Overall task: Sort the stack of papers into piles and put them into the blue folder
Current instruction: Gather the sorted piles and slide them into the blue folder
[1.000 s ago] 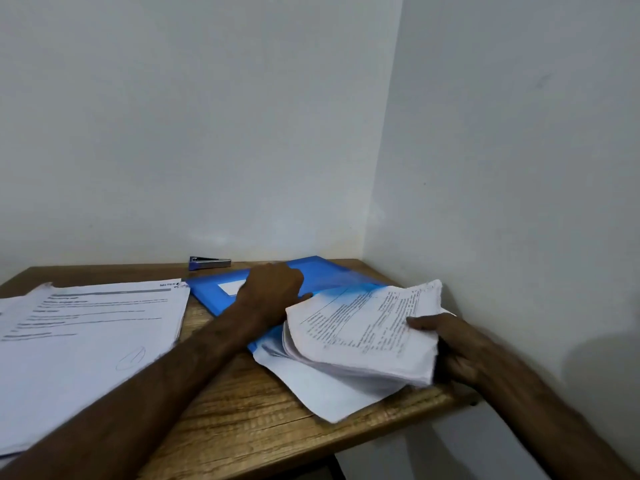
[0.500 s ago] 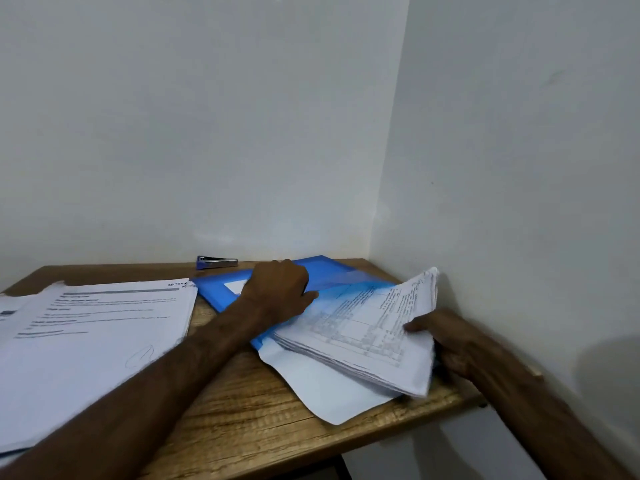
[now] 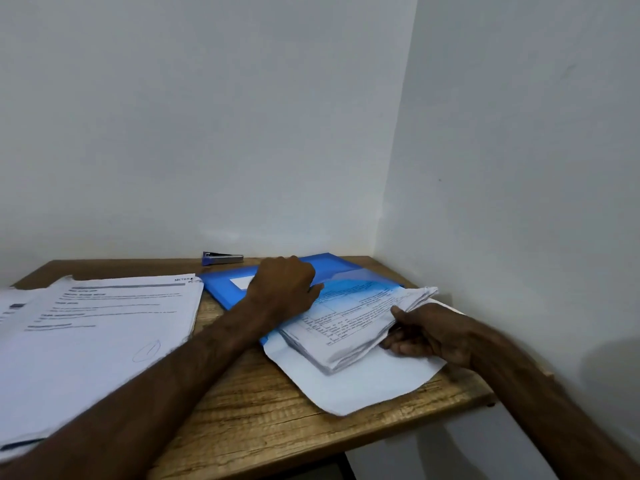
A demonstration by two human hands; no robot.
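Paper bundle [image 3: 349, 323] now lower and flatter, far end slid deeper under blue folder [image 3: 225, 289] translucent flap. Right hand [image 3: 429, 332] clamps bundle's near edge, thumb on top. Left hand [image 3: 282, 289] on folder at flap; grip hidden, cannot tell. Insertion seems part-done; second pile [image 3: 97, 337] left of folder waits.

- A plain paperwork corner, like a small office or study nook.
- A small wooden table [image 3: 263, 410] with a grained top stands pushed into the corner of two bare white painted walls [image 3: 207, 133].
- Stacks of printed white papers [image 3: 86, 341], with lines of text and ruled tables, cover much of it.
- A flat blue plastic folder [image 3: 225, 289] and a small blue-and-silver stapler [image 3: 222, 258] lie near the back wall.
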